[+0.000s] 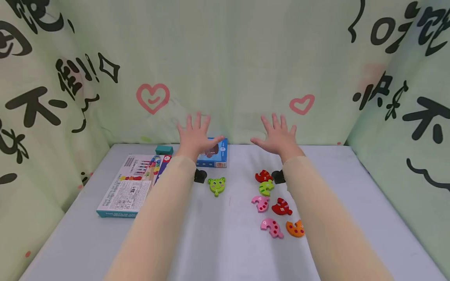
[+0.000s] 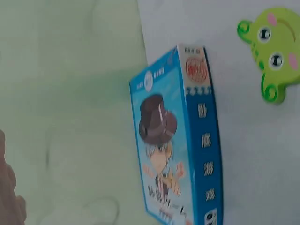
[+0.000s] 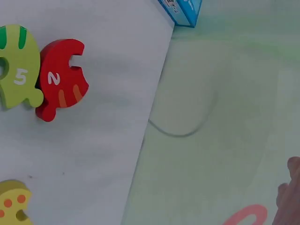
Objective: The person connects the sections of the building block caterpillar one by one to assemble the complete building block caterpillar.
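Both hands are raised over the far edge of the table with fingers spread and nothing held. The left hand (image 1: 195, 136) is in front of a small blue box (image 1: 220, 155), with a green frog-head piece (image 1: 216, 185) nearer on the table. To the right, the right hand (image 1: 278, 138) is beyond a scatter of wooden puzzle pieces: a red one (image 1: 263, 176) touching a green one (image 1: 266, 187), a pink one (image 1: 261, 203), another red one (image 1: 282, 207), a second pink one (image 1: 272, 227) and an orange one (image 1: 295, 229). A yellow dotted piece (image 3: 13, 204) appears only in the right wrist view.
At left on the white table (image 1: 232, 253) lies a large printed box (image 1: 121, 195), partly covered by the left sleeve. Behind it is a teal block (image 1: 164, 150). A pale green curtain (image 1: 225, 70) with black writing and pink hearts encloses the back and sides.
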The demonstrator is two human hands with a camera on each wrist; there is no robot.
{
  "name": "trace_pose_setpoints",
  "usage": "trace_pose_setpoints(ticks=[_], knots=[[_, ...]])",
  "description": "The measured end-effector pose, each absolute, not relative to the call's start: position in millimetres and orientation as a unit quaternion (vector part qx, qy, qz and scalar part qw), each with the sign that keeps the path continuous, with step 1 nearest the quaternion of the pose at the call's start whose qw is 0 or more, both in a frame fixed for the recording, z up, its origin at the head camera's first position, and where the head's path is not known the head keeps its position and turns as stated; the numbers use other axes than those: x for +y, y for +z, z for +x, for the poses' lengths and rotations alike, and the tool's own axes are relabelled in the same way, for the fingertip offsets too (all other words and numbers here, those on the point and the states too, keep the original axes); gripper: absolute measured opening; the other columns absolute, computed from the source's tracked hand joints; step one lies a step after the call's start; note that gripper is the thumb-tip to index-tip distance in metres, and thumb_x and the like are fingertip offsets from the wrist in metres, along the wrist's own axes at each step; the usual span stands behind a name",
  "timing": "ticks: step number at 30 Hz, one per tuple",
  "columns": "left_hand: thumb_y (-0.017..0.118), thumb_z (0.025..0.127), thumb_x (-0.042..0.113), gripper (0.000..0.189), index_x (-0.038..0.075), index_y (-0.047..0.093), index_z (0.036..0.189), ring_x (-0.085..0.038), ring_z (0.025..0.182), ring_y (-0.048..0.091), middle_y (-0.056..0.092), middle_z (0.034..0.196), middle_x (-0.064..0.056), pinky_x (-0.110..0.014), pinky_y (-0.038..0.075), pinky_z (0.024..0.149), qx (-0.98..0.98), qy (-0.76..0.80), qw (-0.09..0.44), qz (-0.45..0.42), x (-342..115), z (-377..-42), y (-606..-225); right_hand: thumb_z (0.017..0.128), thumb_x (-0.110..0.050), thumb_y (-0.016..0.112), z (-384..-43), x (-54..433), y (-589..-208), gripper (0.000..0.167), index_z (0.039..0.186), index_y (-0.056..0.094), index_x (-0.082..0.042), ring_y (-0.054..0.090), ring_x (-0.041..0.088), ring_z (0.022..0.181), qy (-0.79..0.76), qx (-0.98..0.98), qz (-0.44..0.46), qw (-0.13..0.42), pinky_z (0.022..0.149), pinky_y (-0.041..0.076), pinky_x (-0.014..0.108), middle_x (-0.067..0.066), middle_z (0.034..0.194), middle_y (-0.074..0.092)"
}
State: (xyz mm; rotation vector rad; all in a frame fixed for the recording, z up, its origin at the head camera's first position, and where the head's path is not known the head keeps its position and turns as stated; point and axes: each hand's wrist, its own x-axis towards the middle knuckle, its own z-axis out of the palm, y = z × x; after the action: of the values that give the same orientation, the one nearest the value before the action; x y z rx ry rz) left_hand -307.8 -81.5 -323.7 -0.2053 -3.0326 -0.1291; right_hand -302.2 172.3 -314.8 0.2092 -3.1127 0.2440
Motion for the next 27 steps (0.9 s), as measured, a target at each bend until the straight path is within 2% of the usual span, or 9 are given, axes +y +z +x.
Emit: trace_pose_setpoints(ticks=[4,7,11,14,19,27], knots=[[0.036,0.079,0.072,0.087,0.029,0.003,0.147,-0.037,0.14,0.005,-0.003,0.155,-0.003,-0.067,0.006,0.105,-0.989,-0.095,0.025,-0.114,-87.1,-297.3,-332.9,0.082,-0.059,0.047,-292.7,176.8,-325.9,0.085,0.147,0.004,-0.023,-0.001,0.041,0.138,0.112,-0.988,0.105,-0.011,0.101,0.0,0.07,0.015,0.153,0.002],[0.043,0.082,0.064,0.081,0.027,0.011,0.147,-0.033,0.14,0.014,0.005,0.155,0.0,-0.064,0.014,0.106,-0.974,-0.152,0.016,-0.164,-90.5,-283.7,-342.2,0.083,-0.055,0.051,-281.9,181.2,-332.3,0.084,0.147,0.006,-0.024,0.005,0.041,0.138,0.141,-0.98,0.137,-0.011,0.101,0.001,0.07,0.013,0.153,0.007],[0.051,0.085,0.051,0.071,0.024,0.022,0.145,-0.025,0.139,0.02,0.016,0.153,0.002,-0.054,0.022,0.108,-0.952,-0.218,-0.015,-0.215,-94.4,-264.0,-364.2,0.082,-0.051,0.057,-262.1,188.7,-341.7,0.085,0.147,0.009,-0.025,0.014,0.036,0.138,0.17,-0.97,0.171,-0.011,0.102,0.004,0.069,0.011,0.153,0.013],[0.054,0.086,0.045,0.067,0.028,0.025,0.144,-0.022,0.139,0.022,0.021,0.152,0.005,-0.049,0.024,0.109,-0.944,-0.257,-0.06,-0.2,-97.8,-251.8,-383.3,0.082,-0.047,0.059,-243.7,195.7,-349.1,0.083,0.147,0.012,-0.024,0.019,0.033,0.138,0.197,-0.963,0.184,-0.02,0.104,0.01,0.066,0.01,0.152,0.018],[0.057,0.084,0.043,0.066,0.033,0.026,0.143,-0.022,0.137,0.026,0.025,0.15,0.008,-0.052,0.026,0.107,-0.94,-0.286,-0.111,-0.152,-105.0,-239.5,-407.2,0.084,-0.04,0.061,-215.6,209.4,-361.0,0.079,0.146,0.016,-0.021,0.024,0.035,0.135,0.232,-0.955,0.182,-0.026,0.102,0.027,0.061,0.012,0.15,0.024],[0.059,0.084,0.036,0.065,0.028,0.03,0.142,-0.025,0.137,0.026,0.03,0.148,0.002,-0.051,0.024,0.108,-0.918,-0.348,-0.13,-0.139,-113.6,-235.2,-426.3,0.082,-0.039,0.063,-190.6,225.4,-384.6,0.08,0.146,0.018,-0.022,0.024,0.039,0.134,0.262,-0.955,0.134,-0.049,0.094,0.035,0.062,0.014,0.149,0.024]])
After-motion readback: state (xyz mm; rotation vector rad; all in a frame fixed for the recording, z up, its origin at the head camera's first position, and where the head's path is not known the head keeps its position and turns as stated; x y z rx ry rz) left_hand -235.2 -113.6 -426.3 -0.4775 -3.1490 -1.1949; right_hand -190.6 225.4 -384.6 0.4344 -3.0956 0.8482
